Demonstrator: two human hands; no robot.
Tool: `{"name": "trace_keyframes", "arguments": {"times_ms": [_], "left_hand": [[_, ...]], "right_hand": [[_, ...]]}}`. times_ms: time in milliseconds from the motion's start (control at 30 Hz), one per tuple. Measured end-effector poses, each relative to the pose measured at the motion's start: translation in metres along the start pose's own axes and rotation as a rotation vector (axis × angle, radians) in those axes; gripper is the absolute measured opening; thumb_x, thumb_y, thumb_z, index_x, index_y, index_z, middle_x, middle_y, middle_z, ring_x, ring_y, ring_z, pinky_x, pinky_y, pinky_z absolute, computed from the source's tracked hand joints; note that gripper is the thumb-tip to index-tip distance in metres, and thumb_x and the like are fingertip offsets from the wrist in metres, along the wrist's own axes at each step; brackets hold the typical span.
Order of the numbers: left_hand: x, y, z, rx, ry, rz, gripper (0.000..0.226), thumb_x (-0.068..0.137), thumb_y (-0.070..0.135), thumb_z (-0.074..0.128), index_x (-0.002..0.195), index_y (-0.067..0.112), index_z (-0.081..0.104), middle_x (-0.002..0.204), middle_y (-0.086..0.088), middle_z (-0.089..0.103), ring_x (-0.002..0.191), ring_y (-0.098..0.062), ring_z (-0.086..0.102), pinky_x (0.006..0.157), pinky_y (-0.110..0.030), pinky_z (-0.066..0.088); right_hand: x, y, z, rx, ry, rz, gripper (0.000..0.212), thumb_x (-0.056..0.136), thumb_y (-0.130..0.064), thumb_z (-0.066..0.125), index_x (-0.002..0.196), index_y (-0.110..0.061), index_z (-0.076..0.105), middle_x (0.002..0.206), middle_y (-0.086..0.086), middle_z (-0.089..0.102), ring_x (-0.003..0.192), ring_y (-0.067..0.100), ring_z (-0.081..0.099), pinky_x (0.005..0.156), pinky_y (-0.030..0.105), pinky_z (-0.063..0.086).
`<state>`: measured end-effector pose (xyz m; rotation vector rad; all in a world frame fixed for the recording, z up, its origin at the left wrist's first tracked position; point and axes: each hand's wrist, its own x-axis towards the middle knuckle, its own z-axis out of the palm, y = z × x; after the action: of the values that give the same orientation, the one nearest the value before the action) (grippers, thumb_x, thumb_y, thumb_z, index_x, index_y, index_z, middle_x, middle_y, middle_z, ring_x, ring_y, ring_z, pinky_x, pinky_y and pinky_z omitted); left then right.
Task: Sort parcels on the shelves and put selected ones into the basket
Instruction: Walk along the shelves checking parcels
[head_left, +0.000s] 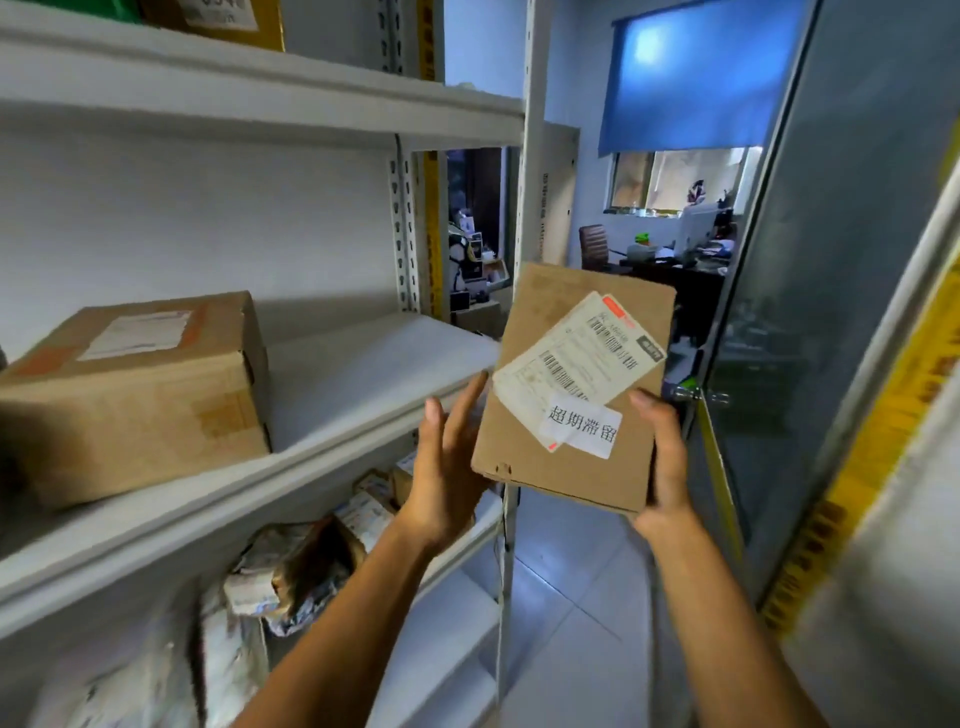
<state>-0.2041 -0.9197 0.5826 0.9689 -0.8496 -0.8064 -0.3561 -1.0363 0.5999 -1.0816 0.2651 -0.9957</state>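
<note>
A flat brown cardboard parcel (540, 467) with a white shipping label and a white sticker of printed characters is held in the air just off the right end of the white shelf (363, 374). My right hand (662, 462) grips its right edge, thumb on top. Straight fingers of my left hand (447, 467) touch its left edge. A larger brown box (135, 395) stands on the same shelf at the left. No basket is in view.
Several crumpled soft parcels (291, 566) fill the lower shelf. Another box (218, 21) stands on the top shelf. A glass door (810, 332) with yellow tape stands at the right, beside a tiled floor (566, 603) and an office desk (670, 270) beyond.
</note>
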Motion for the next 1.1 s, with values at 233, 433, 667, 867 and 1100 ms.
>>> {"name": "trace_keyframes", "arguments": {"times_ms": [233,433,667,867,1100], "left_hand": [[-0.028,-0.017,0.038,-0.099,-0.316,-0.283,0.059,0.093,0.054,0.049,0.137,0.017,0.058,0.132,-0.011,0.066,0.122,-0.026,0.063,0.093,-0.036,0.054],[-0.084,-0.061,0.101,-0.133,-0.511,-0.533,0.048,0.101,0.050,0.033,0.113,0.017,0.065,0.099,-0.007,0.078,0.087,-0.020,0.075,0.068,-0.032,0.061],[-0.138,-0.124,0.205,-0.031,-0.820,-0.584,0.073,0.084,0.061,0.051,0.136,0.010,0.053,0.111,-0.010,0.075,0.097,-0.025,0.073,0.072,-0.034,0.060],[-0.210,-0.176,0.310,0.042,-1.116,-0.691,0.071,0.068,0.069,0.060,0.112,0.013,0.064,0.093,-0.006,0.078,0.082,-0.021,0.075,0.064,-0.029,0.059],[-0.302,-0.224,0.417,0.071,-1.361,-0.940,0.049,0.105,0.041,0.023,0.101,0.011,0.062,0.072,-0.002,0.076,0.062,-0.012,0.073,0.050,-0.021,0.055]], "right_hand": [[-0.102,0.011,-0.034,-0.180,0.252,0.033,0.115,0.052,-0.078,0.081,0.144,-0.016,0.050,0.134,0.013,0.065,0.122,0.031,0.064,0.099,0.050,0.054],[-0.201,0.000,-0.075,-0.143,0.529,-0.003,0.108,0.056,-0.076,0.082,0.141,-0.016,0.054,0.137,0.012,0.064,0.127,0.033,0.061,0.111,0.057,0.042],[-0.331,-0.029,-0.133,-0.020,0.760,-0.107,0.084,0.076,-0.067,0.071,0.142,-0.019,0.051,0.141,0.010,0.062,0.132,0.032,0.057,0.099,0.042,0.053],[-0.442,-0.061,-0.190,0.057,0.986,-0.213,0.084,0.078,-0.063,0.069,0.142,-0.013,0.050,0.135,0.012,0.065,0.125,0.029,0.062,0.092,0.038,0.057],[-0.557,-0.076,-0.241,0.034,1.322,-0.338,0.088,0.072,-0.063,0.080,0.138,-0.010,0.055,0.142,0.020,0.058,0.130,0.037,0.056,0.108,0.052,0.047]]}}
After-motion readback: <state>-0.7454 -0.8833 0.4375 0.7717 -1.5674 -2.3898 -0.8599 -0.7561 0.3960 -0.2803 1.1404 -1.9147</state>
